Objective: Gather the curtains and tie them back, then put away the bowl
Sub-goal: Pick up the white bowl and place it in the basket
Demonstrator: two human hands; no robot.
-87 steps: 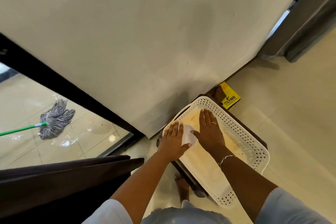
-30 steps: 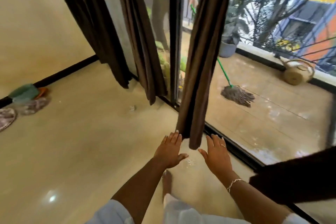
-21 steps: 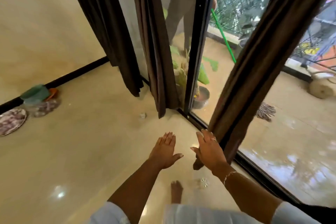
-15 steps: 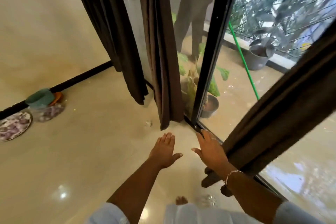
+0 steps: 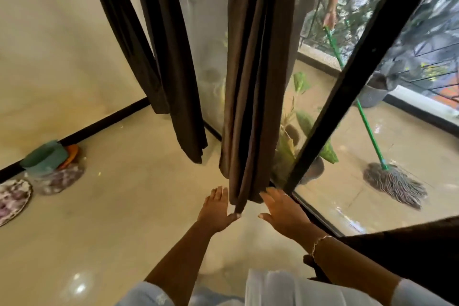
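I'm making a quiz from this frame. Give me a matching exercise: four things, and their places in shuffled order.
1 nearest curtain
2 mop
3 teal bowl
4 patterned plate

A outside on the balcony
B floor, far left edge
C lower end between left hand and right hand
D floor, against the black skirting

Pairs: 1-C, 2-A, 3-D, 4-B

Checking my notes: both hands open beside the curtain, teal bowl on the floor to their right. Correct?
Not quite: the head view shows the bowl on the floor to their left. The left hand and right hand are open beside the curtain.
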